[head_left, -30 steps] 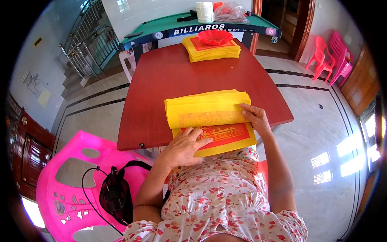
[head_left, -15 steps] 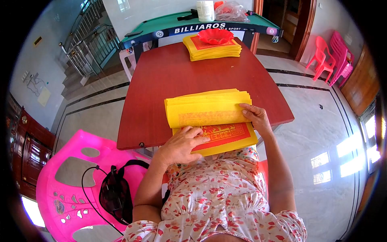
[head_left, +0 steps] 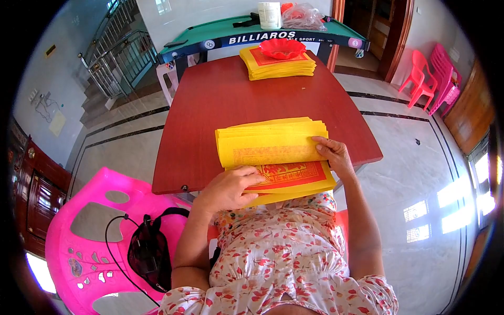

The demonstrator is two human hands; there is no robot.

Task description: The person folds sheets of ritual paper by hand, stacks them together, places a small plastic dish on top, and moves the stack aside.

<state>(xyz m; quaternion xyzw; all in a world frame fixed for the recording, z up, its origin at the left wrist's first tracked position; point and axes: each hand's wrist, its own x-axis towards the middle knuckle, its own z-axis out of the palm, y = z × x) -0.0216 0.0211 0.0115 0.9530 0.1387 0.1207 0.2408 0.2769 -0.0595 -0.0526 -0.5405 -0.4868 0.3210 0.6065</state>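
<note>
Yellow paper sheets (head_left: 270, 140), folded back in a loose roll, lie at the near edge of the dark red table (head_left: 210, 100). Under the fold shows a sheet with a red printed panel (head_left: 294, 174). My right hand (head_left: 336, 156) pinches the right end of the folded sheets between thumb and fingers. My left hand (head_left: 229, 188) rests on the left part of the printed sheet, its fingers over the edge and the thumb apart below them. The lower edges of the sheets hang over the table's edge above the lap.
A second yellow paper stack (head_left: 278, 68) with a red scalloped dish (head_left: 282, 48) sits at the table's far end. Beyond stands a billiard table (head_left: 226, 35) with a white tub (head_left: 270, 16). A pink chair (head_left: 68, 226) holding a black bag (head_left: 149, 254) is at the left.
My left hand has slid a little to the left along the printed sheet, and the near edges of the sheets now look slightly separated. My right hand keeps its grip in nearly the same place.
</note>
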